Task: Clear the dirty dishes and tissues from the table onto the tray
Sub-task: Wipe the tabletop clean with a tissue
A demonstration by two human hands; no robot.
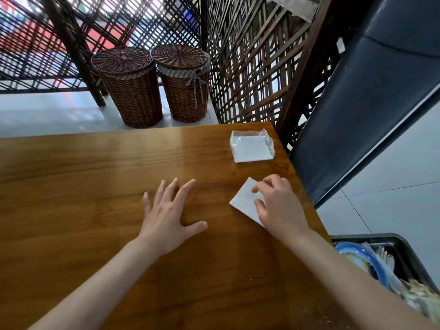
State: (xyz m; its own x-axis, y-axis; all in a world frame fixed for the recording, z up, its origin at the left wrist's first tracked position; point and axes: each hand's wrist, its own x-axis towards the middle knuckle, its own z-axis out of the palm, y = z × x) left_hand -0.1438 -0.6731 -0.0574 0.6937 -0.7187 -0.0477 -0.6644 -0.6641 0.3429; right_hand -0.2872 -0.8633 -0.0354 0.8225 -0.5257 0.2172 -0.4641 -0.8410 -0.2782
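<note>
Late stage of table clearing, seen from the head camera. The wooden table carries no dishes in the visible area; two paper items are left on it. The right hand, at about 3 o'clock from frame centre, rests on a loose white tissue lying flat near the table's right edge, its fingers curled down onto the sheet and the thumb touching its near side; whether the sheet is already pinched or only pressed cannot be told. The left hand, near centre, lies with fingers spread and straight on or just above the bare wood, holding nothing. A clear-wrapped pack of napkins sits at about 1 o'clock, near the far right corner, apart from both hands. The black tray, at about 4 o'clock beside the table, already holds a blue-rimmed plate and other crumpled waste. By judgement, most of the clearing is done; the tissue, and perhaps the pack, are still to go.
</note>
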